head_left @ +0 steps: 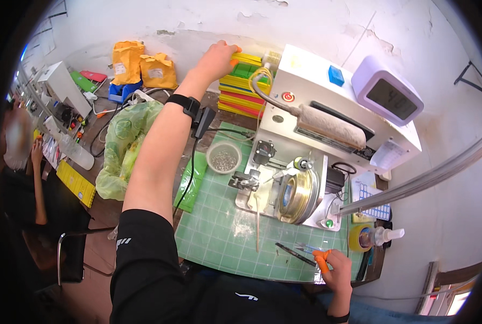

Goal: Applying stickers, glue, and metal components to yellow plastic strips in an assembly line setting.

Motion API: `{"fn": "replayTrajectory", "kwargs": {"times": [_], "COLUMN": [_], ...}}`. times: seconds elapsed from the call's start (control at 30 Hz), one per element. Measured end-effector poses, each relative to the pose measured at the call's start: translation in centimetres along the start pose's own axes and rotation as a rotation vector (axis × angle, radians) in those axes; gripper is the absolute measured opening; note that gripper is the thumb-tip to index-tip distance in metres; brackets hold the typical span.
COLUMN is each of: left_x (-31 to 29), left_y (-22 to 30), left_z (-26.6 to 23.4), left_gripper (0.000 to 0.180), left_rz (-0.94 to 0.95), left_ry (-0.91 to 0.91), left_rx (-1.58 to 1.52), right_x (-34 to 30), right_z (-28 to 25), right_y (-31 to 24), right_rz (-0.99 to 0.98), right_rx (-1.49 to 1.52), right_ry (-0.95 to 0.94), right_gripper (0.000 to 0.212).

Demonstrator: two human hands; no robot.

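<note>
Upper centre: our left hand (217, 60) at coloured stack (243, 98), grip unclear | pieces probably light, stiff; best held by edges | lower right: our right hand (336, 270) curled, grip unclear

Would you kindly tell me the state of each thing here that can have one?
Left hand: at the top of the colored stack, grip unclear
Colored stack: layers piled up
Right hand: fingers bent, grip unclear
Bowl: upright, holding small metal pieces
Clock: digits showing
Plastic bag: crumpled
Paper bags: wrinkled, side by side
Wheel: mounted, spin unclear
Black stick: lying on the mat
</note>
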State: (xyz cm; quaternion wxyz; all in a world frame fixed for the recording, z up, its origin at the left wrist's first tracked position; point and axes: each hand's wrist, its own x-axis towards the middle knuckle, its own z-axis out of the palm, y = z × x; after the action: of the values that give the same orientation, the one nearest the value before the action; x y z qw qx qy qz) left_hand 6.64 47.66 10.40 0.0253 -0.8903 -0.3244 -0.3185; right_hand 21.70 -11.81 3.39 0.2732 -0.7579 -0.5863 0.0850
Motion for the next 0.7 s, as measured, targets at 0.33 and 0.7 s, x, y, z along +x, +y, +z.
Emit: {"fn": "replayTrajectory", "kwargs": {"times": [0.33,0.7], "left_x": [-8.7,-36.7], "left_y": [1.9,5.1], "left_z": [-15.3,-29.6], "left_gripper": [0.026,0.033], "left_rz": [0.272,-0.142], "left_ry": [0.317,0.164], "left_rx": [0.421,0.644], "right_x": [1.4,3.7], "right_z": [0.0,1.8], "right_y": [-3.5,-9.7], "right_rz": [-0.141,-0.472], "right_rx": [0.088,0.105], "right_ry": [-0.016,-0.105], "right_gripper": [0.020,0.024]}}
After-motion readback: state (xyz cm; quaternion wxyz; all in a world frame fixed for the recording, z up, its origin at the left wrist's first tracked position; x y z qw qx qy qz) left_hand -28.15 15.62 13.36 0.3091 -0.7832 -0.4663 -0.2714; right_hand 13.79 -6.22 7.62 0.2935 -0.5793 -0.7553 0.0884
